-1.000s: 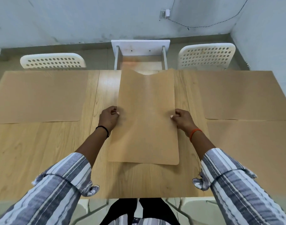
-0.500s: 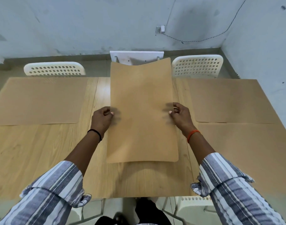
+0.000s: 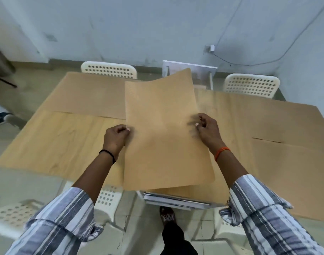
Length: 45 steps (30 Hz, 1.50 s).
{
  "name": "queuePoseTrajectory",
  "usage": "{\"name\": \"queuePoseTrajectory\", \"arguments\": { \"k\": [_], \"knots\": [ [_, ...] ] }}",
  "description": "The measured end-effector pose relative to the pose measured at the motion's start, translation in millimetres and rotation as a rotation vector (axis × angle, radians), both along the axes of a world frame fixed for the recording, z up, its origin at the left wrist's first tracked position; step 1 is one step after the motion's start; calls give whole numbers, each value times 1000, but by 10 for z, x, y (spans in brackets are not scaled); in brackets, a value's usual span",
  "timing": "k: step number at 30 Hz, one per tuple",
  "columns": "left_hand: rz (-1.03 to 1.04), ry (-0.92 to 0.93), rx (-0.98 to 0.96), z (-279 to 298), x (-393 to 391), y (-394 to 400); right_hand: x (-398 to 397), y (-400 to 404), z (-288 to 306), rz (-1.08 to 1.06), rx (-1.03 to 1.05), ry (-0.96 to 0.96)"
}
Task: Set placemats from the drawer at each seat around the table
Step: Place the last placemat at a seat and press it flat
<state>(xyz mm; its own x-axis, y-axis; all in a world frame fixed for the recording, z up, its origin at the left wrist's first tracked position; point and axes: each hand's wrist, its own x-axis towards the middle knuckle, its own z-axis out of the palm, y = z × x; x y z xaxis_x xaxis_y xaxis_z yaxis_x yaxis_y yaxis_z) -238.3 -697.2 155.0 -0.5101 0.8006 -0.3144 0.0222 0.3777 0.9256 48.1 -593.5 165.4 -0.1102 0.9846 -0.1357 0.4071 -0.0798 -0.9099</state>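
Note:
I hold a tan placemat (image 3: 163,133) lifted above the wooden table (image 3: 65,140), its long side running away from me. My left hand (image 3: 116,138) pinches its left edge and my right hand (image 3: 208,130) pinches its right edge. Three more tan placemats lie flat on the table: one at the far left (image 3: 89,94), one at the far right (image 3: 264,118), one at the near right (image 3: 293,177).
White perforated chairs stand at the far side (image 3: 109,69) (image 3: 251,85) and at the near side (image 3: 107,197). A white drawer unit (image 3: 200,70) stands against the far wall. A metal rail (image 3: 176,199) shows under the table's near edge. My foot (image 3: 167,216) is on the tiled floor.
The placemat has come up off the table and tilted. My view has swung left and back, so the table's near edge and the chairs below it show.

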Motion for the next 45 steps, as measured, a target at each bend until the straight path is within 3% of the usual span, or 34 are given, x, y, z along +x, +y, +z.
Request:
{"name": "queuePoseTrajectory", "arguments": {
  "k": [13, 23, 30, 34, 39, 42, 45],
  "knots": [
    [170, -108, -49, 9, -1612, -2024, -1875, -1478, 154, 111, 78, -69],
    [151, -161, -202, -259, -2039, -2257, -2813, -1023, 54, 382, 156, -316],
    [56, -184, -347, -546, -2242, -2239, -3354, -710, -386, 545, 133, -497],
    [-107, -164, -403, -650, -2450, -2162, -3587, -609, -524, 551, 132, -521],
    [-489, -17, -502, -736, -2741, -2136, -3835, -471, -653, 469, 94, -547],
    [-720, 198, -536, -703, -2913, -2089, -4028, -483, -775, 496, 94, -712],
    [-727, 274, -480, -639, -3093, -1956, -4265, -613, -855, 501, 141, -873]
  ]
}}
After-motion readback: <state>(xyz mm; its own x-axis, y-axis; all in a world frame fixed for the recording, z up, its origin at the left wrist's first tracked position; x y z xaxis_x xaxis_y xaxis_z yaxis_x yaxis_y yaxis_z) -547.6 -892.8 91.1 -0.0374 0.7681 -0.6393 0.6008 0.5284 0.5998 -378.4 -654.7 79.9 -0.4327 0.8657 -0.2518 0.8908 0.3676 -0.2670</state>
